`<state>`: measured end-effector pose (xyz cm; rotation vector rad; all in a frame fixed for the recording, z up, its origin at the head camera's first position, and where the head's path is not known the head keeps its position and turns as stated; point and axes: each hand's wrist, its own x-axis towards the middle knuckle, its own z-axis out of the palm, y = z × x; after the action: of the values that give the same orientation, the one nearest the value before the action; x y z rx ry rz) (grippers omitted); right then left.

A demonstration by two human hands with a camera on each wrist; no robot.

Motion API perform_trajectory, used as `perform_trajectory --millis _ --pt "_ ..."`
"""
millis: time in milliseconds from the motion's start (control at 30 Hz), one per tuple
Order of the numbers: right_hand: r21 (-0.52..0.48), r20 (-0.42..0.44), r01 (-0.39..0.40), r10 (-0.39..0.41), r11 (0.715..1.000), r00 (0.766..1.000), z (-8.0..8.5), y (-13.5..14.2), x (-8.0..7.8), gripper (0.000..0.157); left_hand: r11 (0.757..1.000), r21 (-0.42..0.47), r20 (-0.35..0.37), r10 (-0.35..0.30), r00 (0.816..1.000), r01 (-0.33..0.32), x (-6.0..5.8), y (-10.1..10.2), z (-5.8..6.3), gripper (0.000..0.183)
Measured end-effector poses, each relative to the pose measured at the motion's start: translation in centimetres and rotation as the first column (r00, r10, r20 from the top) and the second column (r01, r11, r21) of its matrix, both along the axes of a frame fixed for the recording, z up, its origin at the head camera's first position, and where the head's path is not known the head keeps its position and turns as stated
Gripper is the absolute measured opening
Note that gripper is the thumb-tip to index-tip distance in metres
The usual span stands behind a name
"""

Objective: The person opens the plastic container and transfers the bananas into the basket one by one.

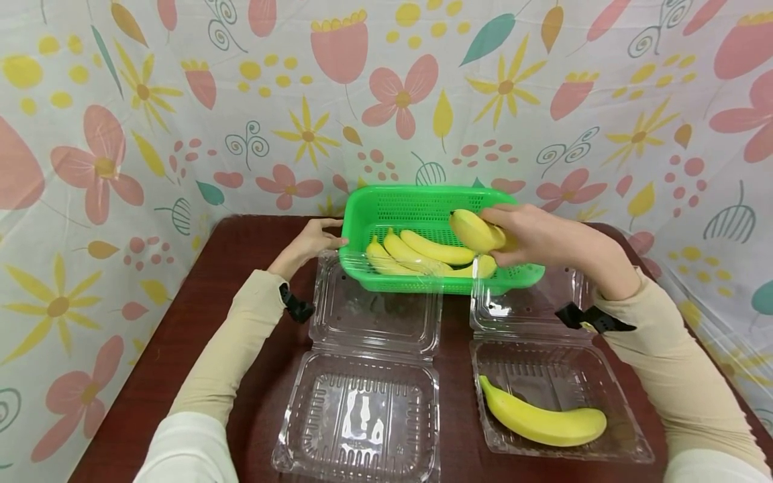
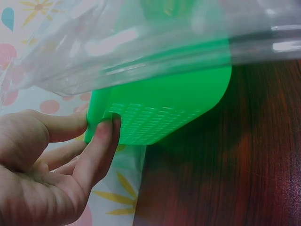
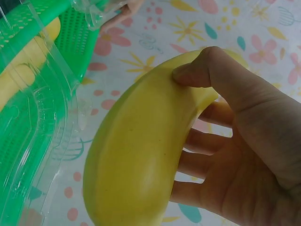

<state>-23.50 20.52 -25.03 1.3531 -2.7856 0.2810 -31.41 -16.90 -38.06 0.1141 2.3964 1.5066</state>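
My right hand (image 1: 534,231) holds a yellow banana (image 1: 474,230) above the right part of a green plastic basket (image 1: 356,215). In the right wrist view the thumb presses on one side of this banana (image 3: 136,150) and the fingers curl round the other. My left hand (image 1: 311,243) grips the basket's left end, and the left wrist view shows thumb and fingers pinching its green edge (image 2: 96,106). Several more bananas (image 1: 437,249) lie inside the basket.
Two clear plastic clamshell boxes stand open in front of the basket. Their raised lids (image 1: 374,322) overlap its front side. The left box (image 1: 304,402) has nothing in it; the right box (image 1: 610,382) contains one banana (image 1: 543,421). A flowered sheet (image 1: 241,100) hangs behind the dark table (image 1: 199,302).
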Motion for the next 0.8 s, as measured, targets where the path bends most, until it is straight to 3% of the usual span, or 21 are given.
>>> perform_trajectory --millis 367,800 --pt "-0.071 -0.114 -0.059 0.051 0.996 0.992 0.1 -0.2 -0.8 0.041 1.0 0.002 -0.008 0.001 1.0 -0.001 0.0 -0.1 -0.1 0.061" --pt "-0.178 -0.215 -0.058 0.018 0.982 0.976 -0.4 -0.3 -2.7 0.045 1.0 0.006 0.007 0.007 1.0 -0.007 0.1 0.0 0.0 0.061"
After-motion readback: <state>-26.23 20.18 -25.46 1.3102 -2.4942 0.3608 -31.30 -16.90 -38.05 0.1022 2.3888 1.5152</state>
